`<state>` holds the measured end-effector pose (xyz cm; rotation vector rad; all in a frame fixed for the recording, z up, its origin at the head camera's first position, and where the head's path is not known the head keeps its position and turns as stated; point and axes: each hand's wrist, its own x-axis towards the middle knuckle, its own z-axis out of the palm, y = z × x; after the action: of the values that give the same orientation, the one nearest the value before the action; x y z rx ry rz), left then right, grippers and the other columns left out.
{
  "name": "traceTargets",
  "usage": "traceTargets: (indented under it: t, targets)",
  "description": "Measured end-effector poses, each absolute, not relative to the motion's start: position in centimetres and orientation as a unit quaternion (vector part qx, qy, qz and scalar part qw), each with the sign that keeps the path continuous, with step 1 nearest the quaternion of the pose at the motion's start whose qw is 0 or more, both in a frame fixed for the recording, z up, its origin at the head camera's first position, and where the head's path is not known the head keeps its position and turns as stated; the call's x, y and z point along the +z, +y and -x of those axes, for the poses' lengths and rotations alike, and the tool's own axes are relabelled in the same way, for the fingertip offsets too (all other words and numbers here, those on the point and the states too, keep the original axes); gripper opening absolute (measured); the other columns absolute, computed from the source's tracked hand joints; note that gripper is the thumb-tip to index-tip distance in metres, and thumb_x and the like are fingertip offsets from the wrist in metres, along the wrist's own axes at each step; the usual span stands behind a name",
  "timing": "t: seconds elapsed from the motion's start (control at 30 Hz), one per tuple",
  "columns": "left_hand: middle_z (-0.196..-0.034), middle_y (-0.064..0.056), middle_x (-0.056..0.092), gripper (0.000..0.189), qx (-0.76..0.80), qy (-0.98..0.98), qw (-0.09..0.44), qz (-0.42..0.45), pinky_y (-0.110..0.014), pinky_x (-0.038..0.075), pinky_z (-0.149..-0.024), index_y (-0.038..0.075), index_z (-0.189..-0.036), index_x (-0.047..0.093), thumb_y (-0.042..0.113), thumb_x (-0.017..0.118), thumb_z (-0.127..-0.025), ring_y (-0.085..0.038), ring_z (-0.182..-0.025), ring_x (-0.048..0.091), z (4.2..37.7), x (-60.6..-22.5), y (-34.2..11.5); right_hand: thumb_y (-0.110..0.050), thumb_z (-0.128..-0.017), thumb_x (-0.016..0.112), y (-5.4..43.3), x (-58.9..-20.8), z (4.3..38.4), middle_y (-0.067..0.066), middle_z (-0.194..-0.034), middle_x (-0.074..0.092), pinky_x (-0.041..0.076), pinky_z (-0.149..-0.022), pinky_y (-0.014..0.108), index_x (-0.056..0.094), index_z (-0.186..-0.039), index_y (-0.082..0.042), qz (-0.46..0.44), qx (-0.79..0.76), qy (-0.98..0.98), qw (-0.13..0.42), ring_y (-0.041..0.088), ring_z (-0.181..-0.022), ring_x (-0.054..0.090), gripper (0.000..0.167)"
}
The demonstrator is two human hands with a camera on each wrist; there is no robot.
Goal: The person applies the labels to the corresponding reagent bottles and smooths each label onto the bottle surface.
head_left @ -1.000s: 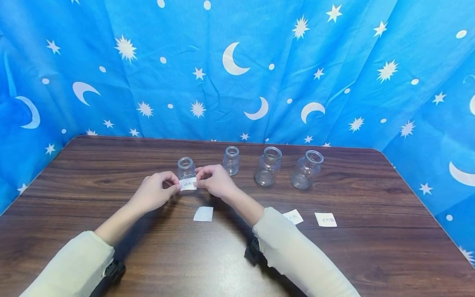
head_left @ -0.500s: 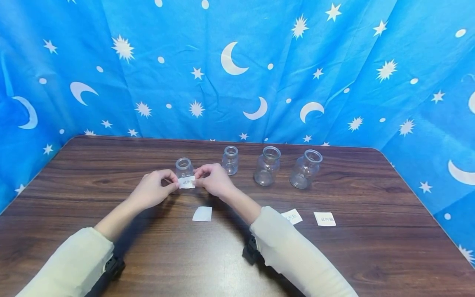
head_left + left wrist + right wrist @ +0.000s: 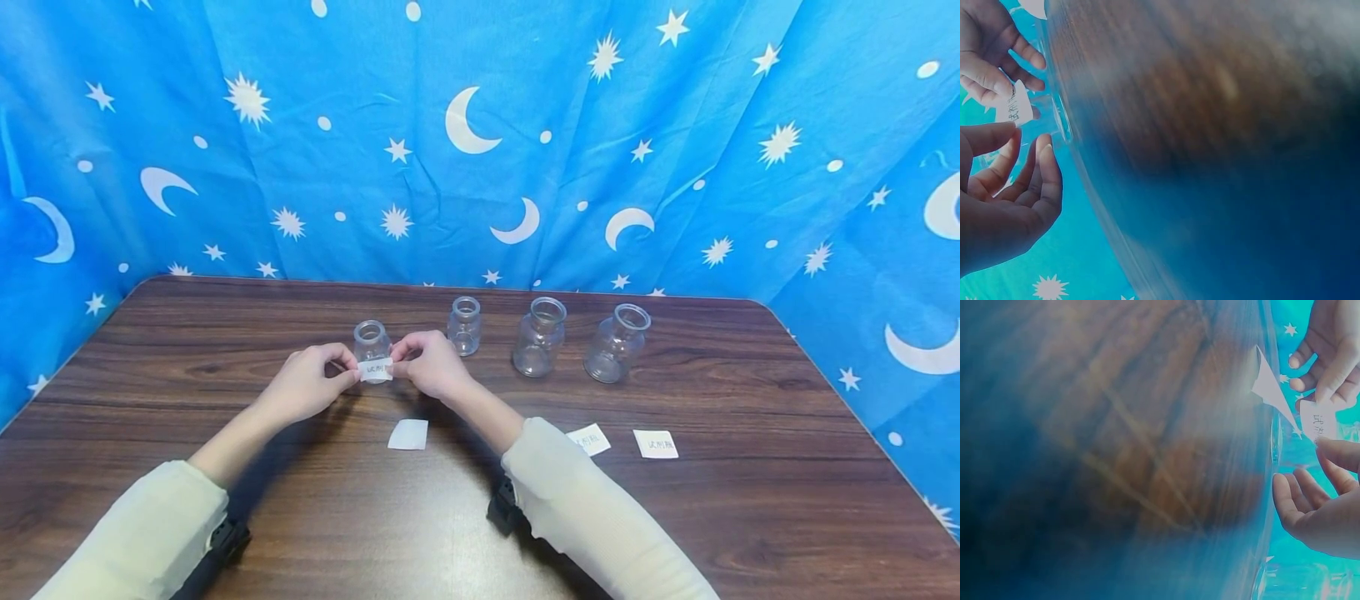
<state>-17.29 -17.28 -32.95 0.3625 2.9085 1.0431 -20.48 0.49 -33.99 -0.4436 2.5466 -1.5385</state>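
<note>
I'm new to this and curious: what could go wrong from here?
The label, pinched by the left hand and right hand in front of the jar, might crease or end up crooked.
With both hands on the label, pressing might slide the jar.
The next jar looks close to the right hand and could get bumped.

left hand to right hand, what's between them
In the head view, a white label spans left hand to right hand, with a small jar behind it.
</note>
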Motion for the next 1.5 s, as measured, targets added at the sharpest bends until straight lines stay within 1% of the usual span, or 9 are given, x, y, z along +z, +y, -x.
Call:
traceTargets:
  t: [0.2, 0.27, 0.37, 0.5, 0.67, 0.93, 1.13, 1.33, 1.5]
  targets:
    - [-0.084, -0.007, 0.062, 0.007, 0.335, 0.934, 0.007, -0.120, -0.031, 0.039, -0.060, 0.005, -0.087, 0.059, 0.013, 0.060, -0.087, -0.017, -0.067, 0.052, 17.4, -33.1, -17.5, 0.000, -0.076, 0.069, 0.6, -34.0, 20.6, 0.004, -0.090, 0.065, 0.042, -0.067, 0.024, 0.064, -0.075, -0.003, 0.147, -0.506, 0.847, 0.062, 0.014, -0.077, 0.055, 0.006]
    - [-0.083, -0.007, 0.062, 0.008, 0.340, 0.933, 0.005, -0.121, -0.031, 0.040, -0.059, 0.005, -0.088, 0.058, 0.013, 0.060, -0.087, -0.018, -0.068, 0.053, 17.4, -33.2, -17.6, -0.001, -0.076, 0.070, 0.7, -34.0, 20.7, 0.004, -0.089, 0.064, 0.043, -0.066, 0.024, 0.064, -0.078, -0.003, 0.145, -0.506, 0.848, 0.062, 0.014, -0.076, 0.056, 0.007]
    - [-0.084, -0.008, 0.062, 0.013, 0.347, 0.929, -0.004, -0.125, -0.032, 0.041, -0.062, 0.002, -0.093, 0.055, 0.012, 0.061, -0.086, -0.019, -0.073, 0.055, 17.5, -33.3, -17.8, -0.002, -0.075, 0.072, 0.7, -34.0, 20.8, 0.006, -0.089, 0.065, 0.044, -0.068, 0.024, 0.063, -0.085, -0.003, 0.143, -0.503, 0.851, 0.057, 0.016, -0.078, 0.057, 0.014]
    - [-0.088, -0.008, 0.064, 0.022, 0.356, 0.925, -0.012, -0.133, -0.037, 0.045, -0.068, 0.001, -0.101, 0.054, 0.012, 0.063, -0.085, -0.022, -0.080, 0.060, 17.8, -33.6, -18.2, -0.004, -0.074, 0.073, 0.7, -33.9, 20.8, 0.008, -0.093, 0.065, 0.044, -0.073, 0.025, 0.062, -0.092, -0.003, 0.145, -0.493, 0.856, 0.050, 0.018, -0.083, 0.059, 0.022]
    - [-0.089, -0.007, 0.065, 0.027, 0.348, 0.926, -0.016, -0.145, -0.044, 0.046, -0.076, 0.001, -0.106, 0.057, 0.016, 0.064, -0.085, -0.026, -0.087, 0.061, 18.2, -33.6, -18.5, -0.009, -0.076, 0.073, 0.8, -34.0, 21.0, 0.007, -0.094, 0.066, 0.045, -0.075, 0.026, 0.063, -0.095, -0.005, 0.153, -0.478, 0.864, 0.050, 0.017, -0.084, 0.059, 0.022]
    - [-0.088, -0.007, 0.066, 0.023, 0.325, 0.931, -0.028, -0.161, -0.045, 0.047, -0.075, 0.002, -0.103, 0.059, 0.016, 0.064, -0.086, -0.027, -0.086, 0.062, 18.3, -33.4, -18.5, -0.010, -0.077, 0.073, 1.0, -34.1, 21.3, 0.007, -0.094, 0.067, 0.045, -0.076, 0.025, 0.064, -0.096, -0.004, 0.173, -0.472, 0.863, 0.045, 0.016, -0.085, 0.061, 0.022]
    - [-0.088, -0.009, 0.067, 0.021, 0.310, 0.934, -0.034, -0.173, -0.045, 0.047, -0.076, 0.001, -0.102, 0.060, 0.015, 0.063, -0.087, -0.027, -0.085, 0.063, 18.5, -33.4, -18.4, -0.010, -0.076, 0.073, 1.2, -34.0, 21.2, 0.007, -0.092, 0.067, 0.045, -0.074, 0.024, 0.064, -0.096, -0.003, 0.181, -0.478, 0.858, 0.046, 0.016, -0.082, 0.061, 0.022]
    - [-0.089, -0.010, 0.067, 0.021, 0.300, 0.935, -0.033, -0.184, -0.046, 0.047, -0.077, 0.001, -0.102, 0.060, 0.015, 0.062, -0.087, -0.028, -0.086, 0.063, 18.6, -33.3, -18.4, -0.009, -0.075, 0.074, 1.3, -34.1, 21.5, 0.007, -0.091, 0.067, 0.045, -0.074, 0.024, 0.065, -0.094, -0.002, 0.188, -0.477, 0.858, 0.043, 0.015, -0.082, 0.061, 0.023]
    - [-0.089, -0.010, 0.067, 0.022, 0.292, 0.936, -0.033, -0.191, -0.045, 0.048, -0.075, 0.000, -0.103, 0.060, 0.016, 0.063, -0.087, -0.027, -0.085, 0.063, 18.7, -33.2, -18.4, -0.010, -0.075, 0.075, 1.2, -34.1, 21.5, 0.008, -0.091, 0.068, 0.045, -0.074, 0.024, 0.065, -0.094, -0.002, 0.192, -0.469, 0.861, 0.036, 0.016, -0.082, 0.061, 0.023]
